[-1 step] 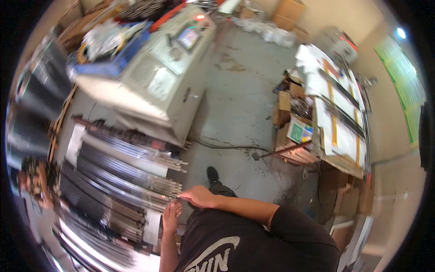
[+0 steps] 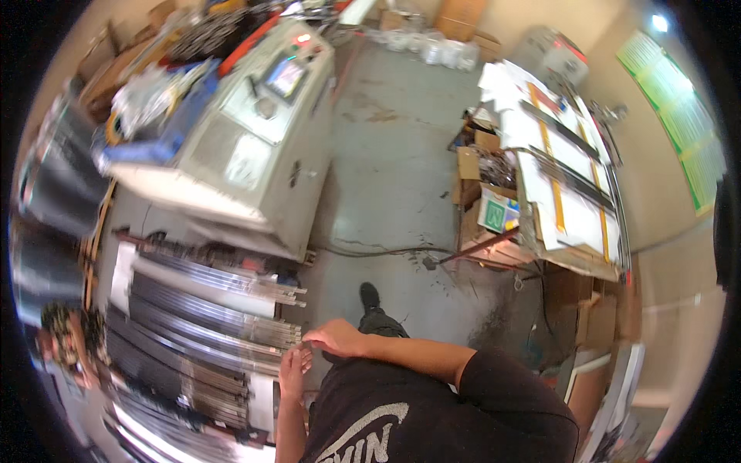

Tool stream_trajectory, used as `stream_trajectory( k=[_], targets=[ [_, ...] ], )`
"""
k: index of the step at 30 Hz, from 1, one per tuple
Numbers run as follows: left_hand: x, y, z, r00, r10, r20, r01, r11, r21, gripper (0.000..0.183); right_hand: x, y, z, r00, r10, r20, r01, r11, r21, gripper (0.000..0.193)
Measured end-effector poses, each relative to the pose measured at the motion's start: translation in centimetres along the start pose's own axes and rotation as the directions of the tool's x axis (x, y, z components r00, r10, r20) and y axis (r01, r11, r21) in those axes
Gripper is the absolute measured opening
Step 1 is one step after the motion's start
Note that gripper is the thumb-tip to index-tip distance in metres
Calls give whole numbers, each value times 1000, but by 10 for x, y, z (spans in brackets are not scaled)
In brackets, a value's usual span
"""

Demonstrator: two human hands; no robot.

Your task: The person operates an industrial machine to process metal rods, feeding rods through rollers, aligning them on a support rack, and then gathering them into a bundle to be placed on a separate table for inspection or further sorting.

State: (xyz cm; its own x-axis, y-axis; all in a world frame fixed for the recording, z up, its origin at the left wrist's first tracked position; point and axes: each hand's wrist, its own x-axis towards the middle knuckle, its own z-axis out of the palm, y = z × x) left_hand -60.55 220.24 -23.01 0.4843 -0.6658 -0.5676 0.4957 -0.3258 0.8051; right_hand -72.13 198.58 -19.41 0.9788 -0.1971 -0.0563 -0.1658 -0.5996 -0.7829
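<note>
My right hand (image 2: 337, 338) reaches to the right-hand ends of a row of long, thin metal strips (image 2: 220, 312), its fingertips pressed together beside them. Just below and left of it, my left hand (image 2: 294, 373) is raised close to the same ends, fingers bent and close together. The two hands' fingertips nearly meet. Anything small between the fingers is too blurred to make out. The strips lie side by side in several dark and shiny bundles on a pale surface. A darker bundle (image 2: 208, 378) lies nearer to me.
A grey machine cabinet (image 2: 258, 147) with a lit screen stands beyond the strips, a blue crate (image 2: 166, 147) at its left. Another person (image 2: 73, 339) is at the far left. On the right is a table (image 2: 575, 266) with white sheets, cartons (image 2: 471, 174) beside it. A cable (image 2: 378, 251) crosses the floor.
The surroundings have shifted left in the picture as my view turned slightly. My left hand's fingers look more bent; both hands stay by the strip ends.
</note>
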Motion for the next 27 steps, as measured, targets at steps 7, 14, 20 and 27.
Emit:
stream_trajectory(
  k=[7, 14, 20, 27],
  targets=[
    [92, 86, 139, 971, -135, 196, 70, 949, 306, 44, -63, 100, -89, 936, 264, -234, -248, 964, 98, 42],
    [229, 119, 325, 903, -264, 339, 137, 925, 354, 46, -154, 185, -242, 801, 573, -176, -560, 820, 119, 49],
    [292, 169, 493, 796, -332, 507, 194, 932, 307, 49, -187, 236, -343, 681, 654, -330, -361, 692, 625, 47],
    [420, 228, 657, 626, -386, 678, 255, 922, 290, 44, -173, 314, -446, 595, 731, -333, 150, 305, 940, 44]
  ],
)
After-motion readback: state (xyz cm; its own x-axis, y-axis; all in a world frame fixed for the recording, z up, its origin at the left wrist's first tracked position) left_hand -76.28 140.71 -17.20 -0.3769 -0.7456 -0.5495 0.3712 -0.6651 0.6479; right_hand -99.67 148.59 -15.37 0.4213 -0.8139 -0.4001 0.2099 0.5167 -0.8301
